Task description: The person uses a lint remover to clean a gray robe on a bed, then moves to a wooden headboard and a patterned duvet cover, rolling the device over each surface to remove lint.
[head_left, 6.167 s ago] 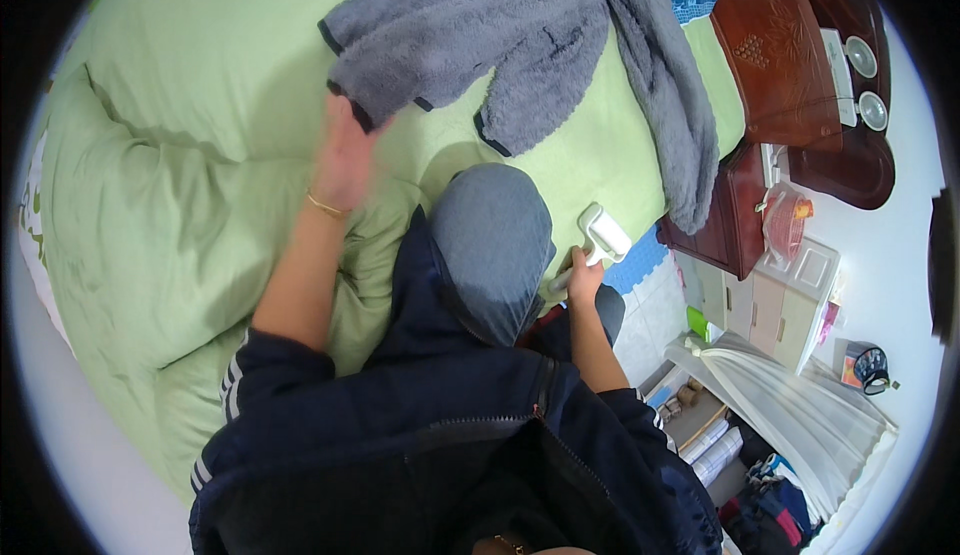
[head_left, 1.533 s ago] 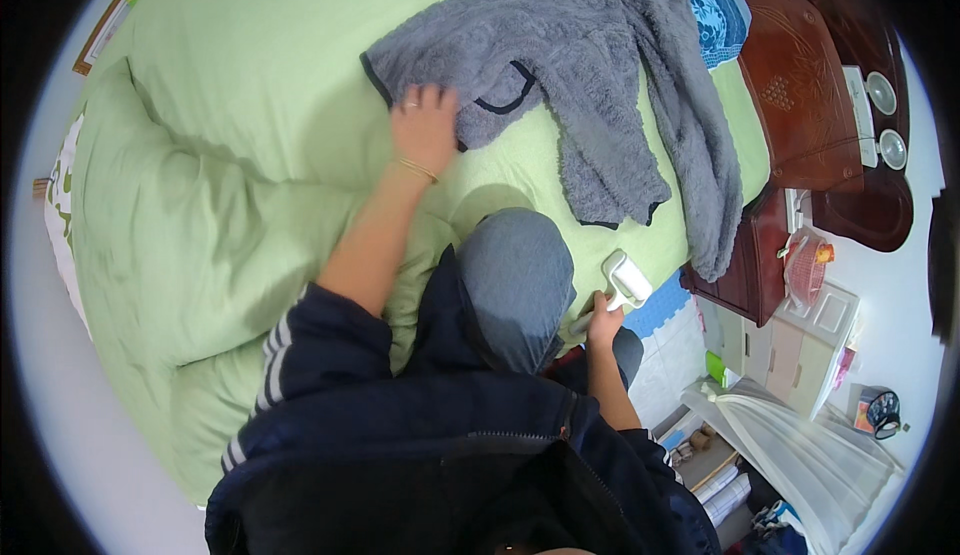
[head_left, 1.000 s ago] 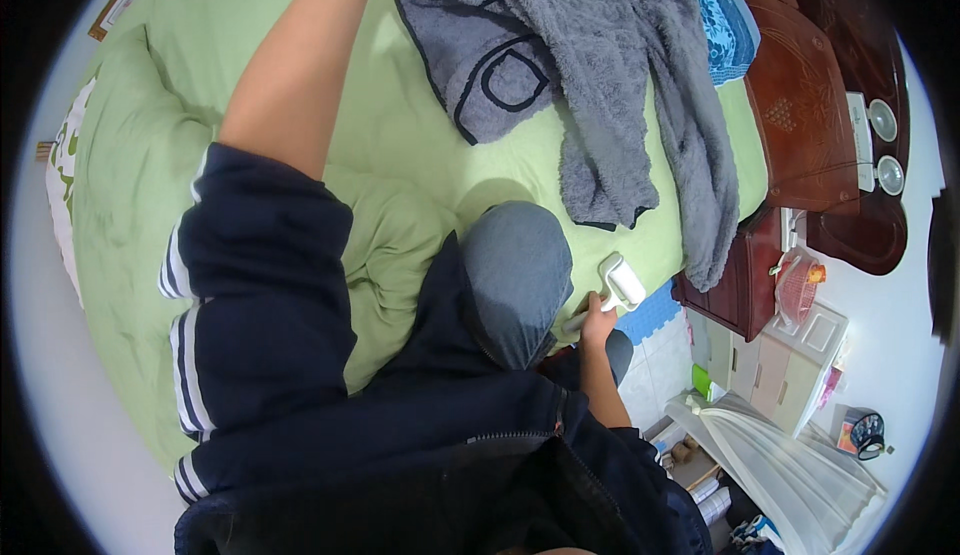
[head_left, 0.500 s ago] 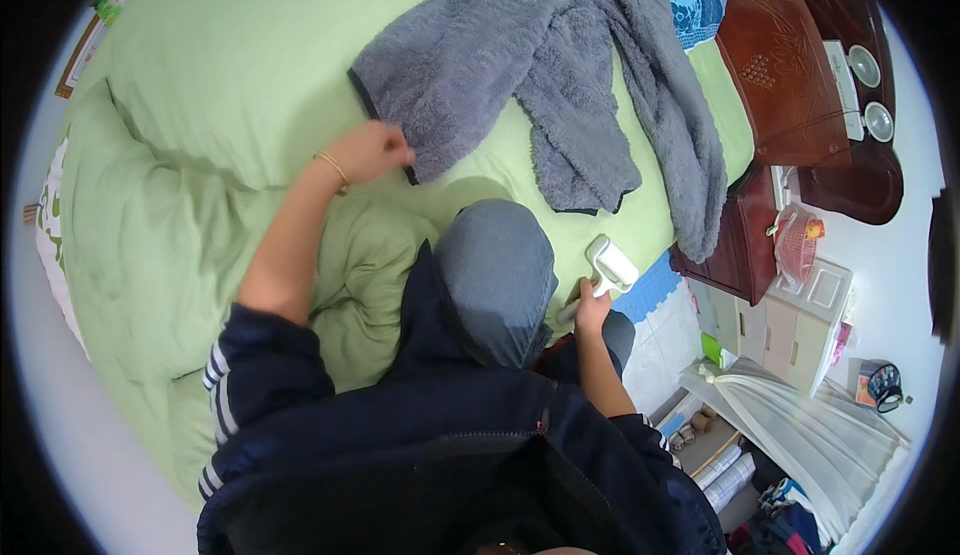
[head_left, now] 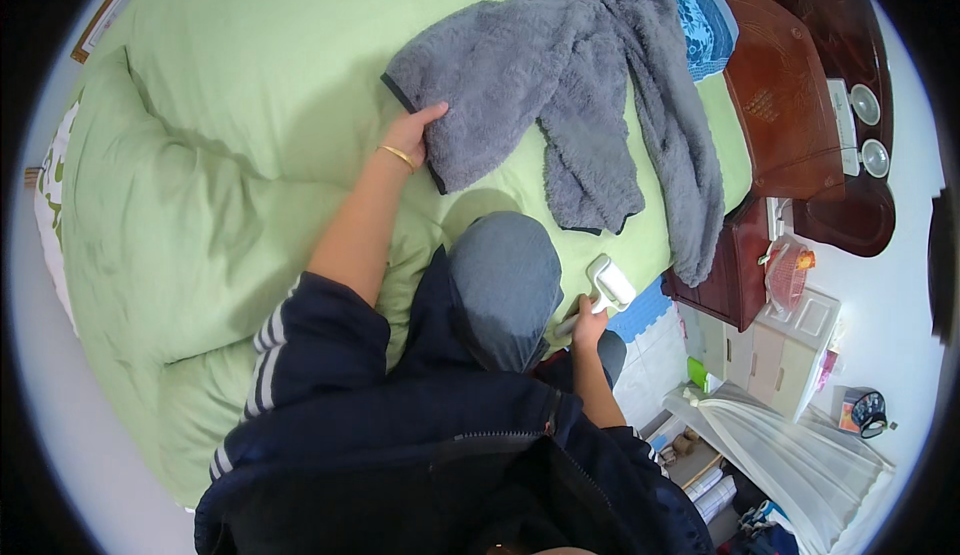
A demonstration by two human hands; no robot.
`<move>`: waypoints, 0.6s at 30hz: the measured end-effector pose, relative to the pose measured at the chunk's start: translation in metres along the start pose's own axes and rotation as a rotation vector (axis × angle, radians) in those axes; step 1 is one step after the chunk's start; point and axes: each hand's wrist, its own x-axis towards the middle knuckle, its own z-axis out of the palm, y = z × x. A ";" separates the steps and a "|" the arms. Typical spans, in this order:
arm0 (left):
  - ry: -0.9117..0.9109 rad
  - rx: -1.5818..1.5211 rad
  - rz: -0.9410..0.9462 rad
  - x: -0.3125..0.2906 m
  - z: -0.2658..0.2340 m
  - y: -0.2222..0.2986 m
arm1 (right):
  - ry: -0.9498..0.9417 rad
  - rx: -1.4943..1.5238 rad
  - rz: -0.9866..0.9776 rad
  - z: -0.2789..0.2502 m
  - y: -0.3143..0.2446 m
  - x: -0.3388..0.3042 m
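Note:
A grey fleece jacket (head_left: pixel 570 85) lies spread on the light green bedding (head_left: pixel 240 135), its sleeves trailing toward the right edge of the bed. My left hand (head_left: pixel 412 135), with a gold bangle at the wrist, rests flat on the jacket's lower left edge. Down by the bed's right side, my right hand (head_left: pixel 590 323) grips the handle of a white lint roller (head_left: pixel 608 285), held off the jacket. My raised knee in grey trousers (head_left: pixel 505 285) is between the two arms.
A blue patterned cloth (head_left: pixel 690 5) lies at the bed's far right corner. A dark red wooden headboard and nightstand (head_left: pixel 790 125) stand to the right, with a white drawer unit (head_left: pixel 790 340) and white curtain (head_left: pixel 800 455) below them.
The jacket has been turned over and spread out again. My left hand reached far up the bed, came back, and now lies on the jacket's edge. The right hand kept the lint roller.

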 end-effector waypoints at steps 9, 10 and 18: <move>0.207 0.020 0.382 -0.067 -0.047 0.112 | 0.002 -0.080 -0.038 0.000 -0.005 -0.004; 0.215 0.114 0.459 -0.086 -0.046 0.127 | 0.012 -0.091 -0.029 0.001 -0.002 -0.003; 0.326 0.860 0.968 -0.128 0.048 0.128 | 0.026 0.003 0.050 0.005 -0.001 -0.001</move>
